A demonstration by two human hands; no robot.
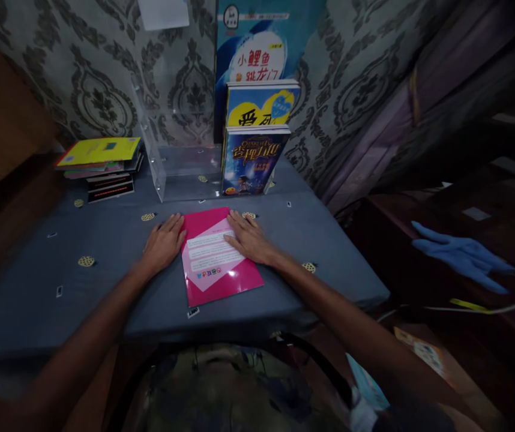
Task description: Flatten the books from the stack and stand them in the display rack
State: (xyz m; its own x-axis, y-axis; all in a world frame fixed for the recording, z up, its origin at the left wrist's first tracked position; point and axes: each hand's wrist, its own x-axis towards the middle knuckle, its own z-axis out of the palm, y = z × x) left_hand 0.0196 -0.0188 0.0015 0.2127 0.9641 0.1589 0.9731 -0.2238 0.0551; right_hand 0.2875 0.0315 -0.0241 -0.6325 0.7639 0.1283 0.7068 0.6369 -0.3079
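A pink book (221,285) with a paler pink panel and white text boxes lies flat on the cloth-covered table, its print upside down to me. My left hand (164,242) rests at its far left edge, fingers stretched out and touching the side. Across from it, my right hand (252,239) lies with fingers spread over the far right corner and edge of the cover. Neither hand grips anything. Beyond the book stands a clear acrylic rack (185,186), with a dark blue book (252,161) and a yellow-and-blue book (262,105) upright at its right side.
A large teal book (264,36) stands behind the rack. At the back left is a stack of books (99,153), yellow on top. A blue glove (462,252) lies on a dark surface to the right. The table's front edge (239,324) runs just before me.
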